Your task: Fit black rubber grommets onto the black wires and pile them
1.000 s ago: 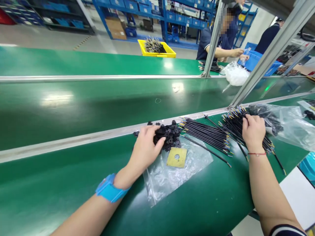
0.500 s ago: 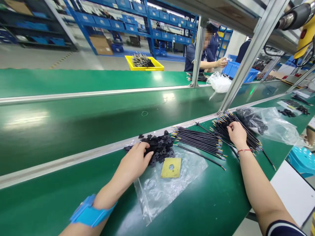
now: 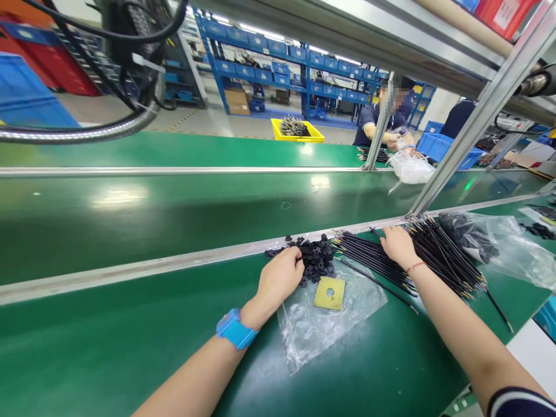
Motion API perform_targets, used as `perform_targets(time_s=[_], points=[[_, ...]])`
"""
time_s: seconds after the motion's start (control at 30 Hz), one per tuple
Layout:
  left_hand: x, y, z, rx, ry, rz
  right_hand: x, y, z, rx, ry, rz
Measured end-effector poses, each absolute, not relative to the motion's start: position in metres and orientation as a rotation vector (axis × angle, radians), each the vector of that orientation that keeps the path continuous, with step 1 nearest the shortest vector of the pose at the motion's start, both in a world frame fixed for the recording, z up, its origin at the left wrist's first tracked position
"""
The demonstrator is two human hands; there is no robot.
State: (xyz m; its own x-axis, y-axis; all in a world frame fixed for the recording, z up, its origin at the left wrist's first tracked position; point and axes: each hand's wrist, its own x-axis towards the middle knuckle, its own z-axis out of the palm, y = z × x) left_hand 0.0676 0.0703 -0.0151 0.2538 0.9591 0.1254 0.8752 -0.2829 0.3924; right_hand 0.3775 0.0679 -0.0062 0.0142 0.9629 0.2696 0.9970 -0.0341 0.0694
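My left hand (image 3: pixel 283 272) is at the left edge of a heap of small black parts (image 3: pixel 319 258), its fingers curled together; anything between them is too small to make out. A yellow square plate with a round hole (image 3: pixel 329 293) lies on a clear plastic bag (image 3: pixel 304 333) just right of it. My right hand (image 3: pixel 398 246) pinches a black cable (image 3: pixel 374 231) whose tip sticks out to the left. Below that hand is a row of black cables (image 3: pixel 369 255). To its right lies a thicker pile of cables (image 3: pixel 447 258).
A metal rail (image 3: pixel 174 260) runs behind the parts, with a slanted metal post (image 3: pixel 460 116) at the right. Black parts in a plastic bag (image 3: pixel 471 237) lie far right. Across the green bench, a person handles something near a yellow tray (image 3: pixel 319 138).
The view has turned left. My right hand has moved from the thick cable pile to above the cable row, with a cable in it. My left hand's fingers have closed more.
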Motion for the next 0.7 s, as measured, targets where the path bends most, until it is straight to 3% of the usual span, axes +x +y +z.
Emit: perform_targets(time_s=[0.17, 0.4, 0.7], points=[[0.065, 0.073, -0.024, 2.405, 1.619, 0.678, 0.372, 0.076, 0.0, -2.213, -2.049, -0.34], [0.064, 0.078, -0.035, 2.455, 1.399, 0.944, 0.411, 0.027, 0.032, -2.366, -1.832, -0.535], [0.072, 0.065, -0.035, 2.515, 0.927, 1.026, 0.446, -0.001, 0.024, -2.489, -1.735, -0.524]])
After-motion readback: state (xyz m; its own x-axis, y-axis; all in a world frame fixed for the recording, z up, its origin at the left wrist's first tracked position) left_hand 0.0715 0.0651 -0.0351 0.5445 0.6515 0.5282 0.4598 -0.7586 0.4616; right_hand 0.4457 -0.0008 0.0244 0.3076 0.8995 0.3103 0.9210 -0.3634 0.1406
